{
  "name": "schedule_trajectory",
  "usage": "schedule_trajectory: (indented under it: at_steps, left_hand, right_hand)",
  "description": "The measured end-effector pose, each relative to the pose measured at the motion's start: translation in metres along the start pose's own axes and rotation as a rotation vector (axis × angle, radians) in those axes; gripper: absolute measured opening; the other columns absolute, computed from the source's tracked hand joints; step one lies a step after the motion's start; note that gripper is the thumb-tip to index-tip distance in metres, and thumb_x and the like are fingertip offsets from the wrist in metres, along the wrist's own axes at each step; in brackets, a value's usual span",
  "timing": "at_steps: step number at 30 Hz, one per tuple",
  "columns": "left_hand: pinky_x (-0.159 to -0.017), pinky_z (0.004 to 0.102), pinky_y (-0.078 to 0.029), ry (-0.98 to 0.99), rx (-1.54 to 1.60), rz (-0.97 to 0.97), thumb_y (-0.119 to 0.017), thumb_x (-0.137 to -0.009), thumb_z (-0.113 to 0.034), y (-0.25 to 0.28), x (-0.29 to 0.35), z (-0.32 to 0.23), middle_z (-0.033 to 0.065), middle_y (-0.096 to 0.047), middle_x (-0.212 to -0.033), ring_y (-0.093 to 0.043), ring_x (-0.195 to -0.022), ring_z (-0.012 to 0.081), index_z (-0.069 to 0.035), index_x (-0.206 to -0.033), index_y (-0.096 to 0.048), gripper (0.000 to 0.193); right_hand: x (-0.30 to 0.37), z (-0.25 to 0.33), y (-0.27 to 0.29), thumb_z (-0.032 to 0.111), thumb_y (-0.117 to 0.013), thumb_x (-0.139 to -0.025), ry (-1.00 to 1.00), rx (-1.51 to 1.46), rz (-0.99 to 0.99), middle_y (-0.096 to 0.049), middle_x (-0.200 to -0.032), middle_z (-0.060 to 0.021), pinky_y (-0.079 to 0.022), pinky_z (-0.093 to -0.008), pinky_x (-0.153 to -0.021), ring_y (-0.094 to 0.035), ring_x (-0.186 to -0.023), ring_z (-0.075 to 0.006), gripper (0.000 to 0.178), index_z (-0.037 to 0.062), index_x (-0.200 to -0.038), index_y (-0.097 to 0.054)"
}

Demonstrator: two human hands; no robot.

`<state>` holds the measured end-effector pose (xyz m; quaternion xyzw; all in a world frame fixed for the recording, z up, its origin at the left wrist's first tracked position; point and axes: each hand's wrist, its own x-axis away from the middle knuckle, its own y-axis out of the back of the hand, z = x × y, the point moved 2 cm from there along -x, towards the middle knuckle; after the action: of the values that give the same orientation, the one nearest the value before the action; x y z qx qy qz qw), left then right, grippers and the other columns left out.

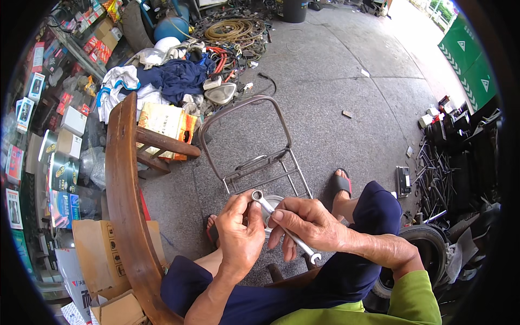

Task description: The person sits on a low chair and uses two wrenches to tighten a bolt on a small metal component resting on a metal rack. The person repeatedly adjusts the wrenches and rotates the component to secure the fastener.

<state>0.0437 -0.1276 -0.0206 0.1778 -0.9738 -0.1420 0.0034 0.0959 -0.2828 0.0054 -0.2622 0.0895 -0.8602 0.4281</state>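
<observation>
While the person sat with knees apart above the concrete floor (336,97), both hands met over the lap around a combination wrench (285,226). The right hand (309,223) was closed about the wrench's shank, fingers curled over it and the thumb laid flat along the top — the open-jaw end stuck out below the palm, toward the right knee. The left hand (240,233) was loosely clenched just beside the ring end, its fingertips touching a round silver metal part (272,208) that sat mostly hidden behind both hands; whether that hand gripped the part or only steadied it could not be told. Just beyond the hands a grey metal luggage rack (250,146) stood on the floor. To the left rose the curved back of a wooden chair (123,184), with a cardboard box (95,254) beside it.
</observation>
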Motion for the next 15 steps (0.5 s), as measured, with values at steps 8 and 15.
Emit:
schedule_trajectory:
  at_steps: [8, 15]
  left_hand:
    - [-0.058, 0.0228, -0.045, -0.105, -0.067, -0.023, -0.067, -0.091, 0.002, -0.002, -0.001, -0.009, 0.003, -0.062, -0.082, -0.056, -0.066, 0.006, 0.003, -0.098, -0.067, 0.008]
    - [-0.051, 0.026, -0.042, -0.18, -0.235, 0.034, -0.067, -0.086, 0.005, 0.002, 0.0, -0.013, 0.0048, -0.06, -0.074, -0.055, -0.059, 0.0075, 0.003, -0.095, -0.07, 0.009]
  right_hand:
    - [0.001, -0.004, -0.002, 0.034, -0.04, -0.107, -0.077, -0.169, 0.101, -0.07, -0.085, -0.016, -0.058, -0.0268, -0.054, -0.07, -0.065, -0.0176, 0.038, -0.0028, -0.106, -0.05]
    - [0.003, -0.005, 0.015, 0.034, -0.044, -0.107, -0.025, 0.172, 0.027, -0.064, -0.07, -0.0079, -0.043, -0.0245, -0.048, -0.057, -0.054, -0.0093, 0.038, 0.0003, -0.095, -0.058]
